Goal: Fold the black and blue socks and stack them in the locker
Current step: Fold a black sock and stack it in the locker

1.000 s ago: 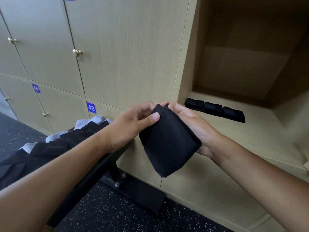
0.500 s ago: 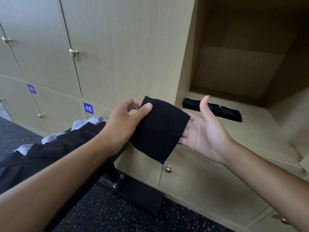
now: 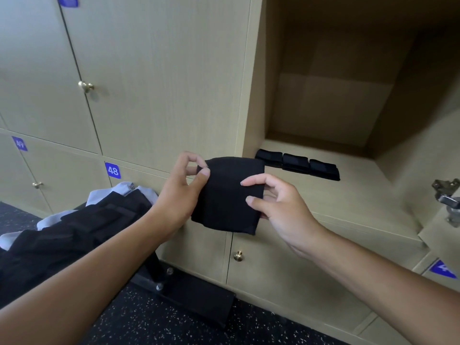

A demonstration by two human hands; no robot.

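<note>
A folded black sock [image 3: 227, 195] hangs in front of the lockers, held between both hands. My left hand [image 3: 181, 192] pinches its upper left corner with thumb and fingers. My right hand [image 3: 276, 202] grips its right edge, thumb and forefinger on the front and the other fingers behind. Inside the open locker [image 3: 348, 195], three folded black socks [image 3: 297, 163] lie side by side in a row near the left wall. A heap of loose black and pale blue socks [image 3: 74, 220] rests on a bench at the left.
Shut locker doors with brass knobs [image 3: 86, 86] fill the wall on the left, numbered 48 [image 3: 112, 170] and 49. The open locker's door hinge [image 3: 448, 197] juts in at the right edge. The bench's black foot [image 3: 184, 295] stands on dark speckled floor.
My right hand, flat and open behind the sock half a second ago, has closed onto its right edge. The sock has moved up and right, towards the open locker.
</note>
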